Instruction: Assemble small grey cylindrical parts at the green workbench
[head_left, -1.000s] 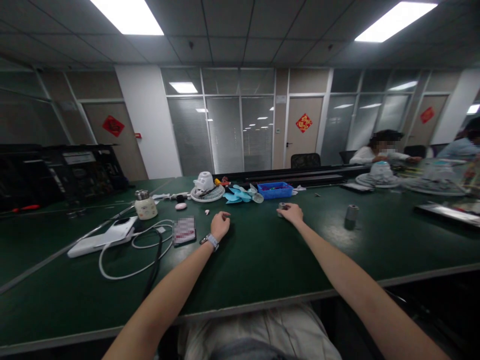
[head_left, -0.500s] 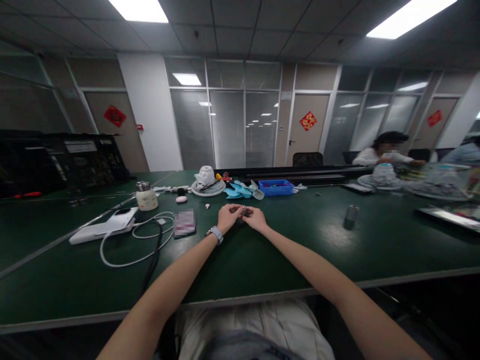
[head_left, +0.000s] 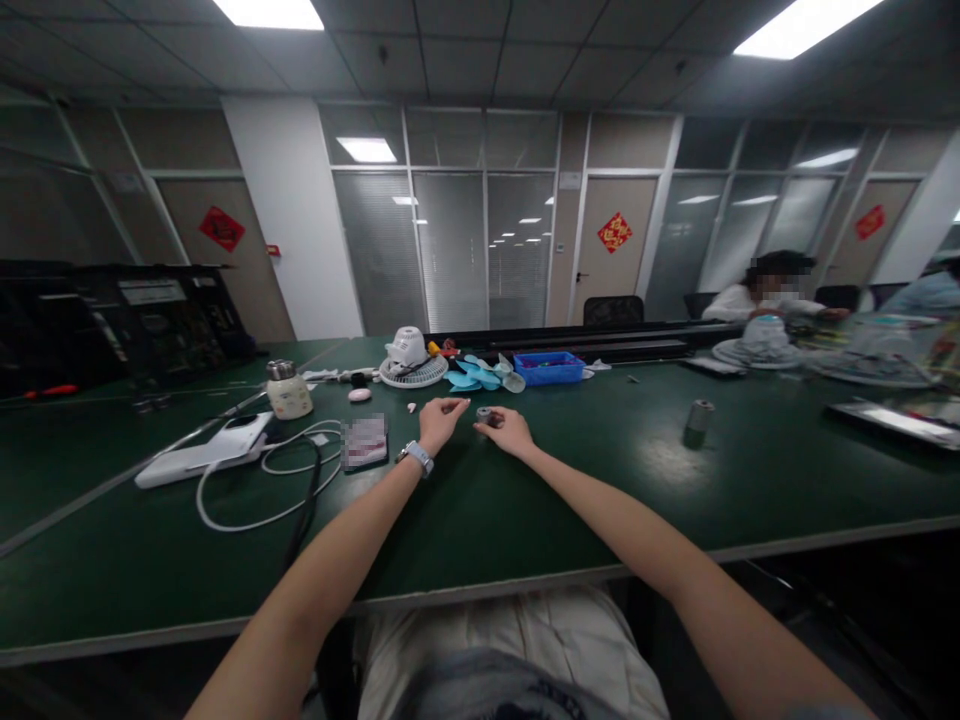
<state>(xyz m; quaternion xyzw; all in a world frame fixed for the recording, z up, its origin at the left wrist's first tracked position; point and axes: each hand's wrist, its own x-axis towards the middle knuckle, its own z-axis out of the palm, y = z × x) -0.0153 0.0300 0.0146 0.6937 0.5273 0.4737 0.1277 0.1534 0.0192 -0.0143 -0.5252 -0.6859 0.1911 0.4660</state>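
Note:
My right hand [head_left: 511, 434] grips a small grey metal piece [head_left: 484, 413], round and with a hole in its top, between thumb and fingers just above the table. To its left, my left hand [head_left: 441, 424], with a watch on the wrist, is apart from it. Its thumb and fingertips are pinched together, and anything between them is too small to make out. Farther to the right a grey metal cylinder [head_left: 700, 416] stands upright on the green table [head_left: 570, 540].
Behind my hands lie blue fan blades [head_left: 474, 374], a white fan body [head_left: 407, 347] on its grille, and a blue bin [head_left: 550, 369]. Left are a phone-like slab [head_left: 365, 441], white cable [head_left: 225, 528], power bank [head_left: 206, 458] and jar [head_left: 288, 392]. A person [head_left: 776, 285] sits far right.
My hands were together around a small piece; now they are apart. The left hand has drawn back to the left, while the right keeps the grey metal piece.

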